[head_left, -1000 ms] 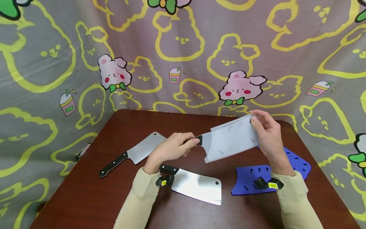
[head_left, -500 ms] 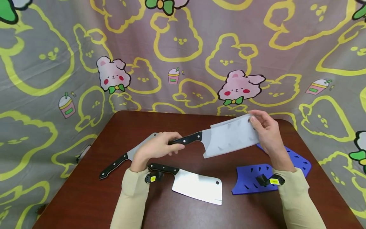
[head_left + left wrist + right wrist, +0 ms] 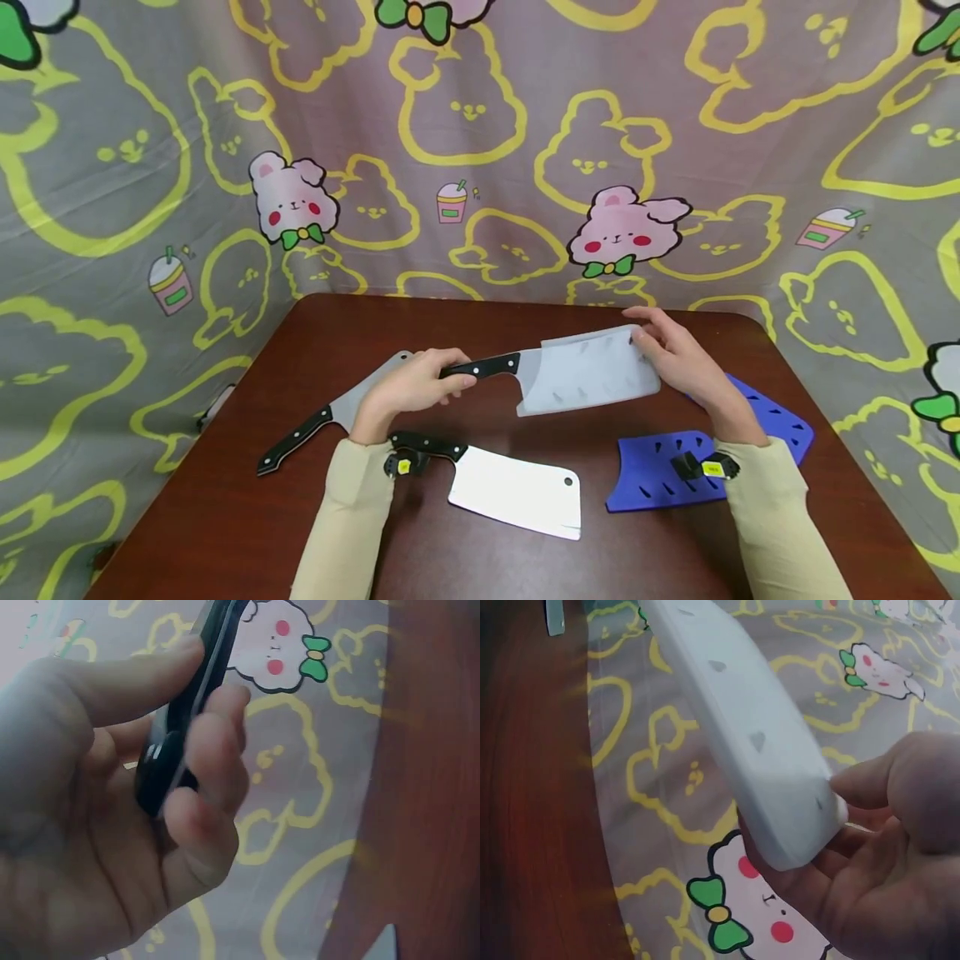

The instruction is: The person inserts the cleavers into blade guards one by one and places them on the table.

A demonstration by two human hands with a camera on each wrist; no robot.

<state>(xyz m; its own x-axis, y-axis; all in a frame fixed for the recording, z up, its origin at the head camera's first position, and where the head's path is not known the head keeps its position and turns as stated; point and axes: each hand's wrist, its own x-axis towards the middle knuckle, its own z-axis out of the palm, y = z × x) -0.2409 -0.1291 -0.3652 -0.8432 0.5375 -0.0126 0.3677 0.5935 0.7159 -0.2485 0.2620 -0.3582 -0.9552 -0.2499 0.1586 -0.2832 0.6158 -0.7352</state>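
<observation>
Dark red-brown table [image 3: 217, 525] forms the work surface, with a pale light reflection toward its near edge; grey-and-pink fabric [image 3: 502, 46] encloses it at the back and sides, printed with yellow outlines, pink rabbit heads and drink cups. From my remote station I observe the left hand [image 3: 416, 383] grasping the black handle [image 3: 491, 367] of the held cleaver [image 3: 529, 371], thumb on one side, fingers curled on the other; I observe the right hand [image 3: 686, 354] pinching the far end of the white sheath [image 3: 592, 371]. I locate both items above the table, nearly level in line, the sheath covering most of the blade and leaving a strip bare beside the handle. Below lie the near cleaver [image 3: 513, 492], flat, and the left cleaver [image 3: 307, 433], partly hidden by the left hand; two blue sheaths [image 3: 656, 467] rest at right, partly behind the right forearm.
</observation>
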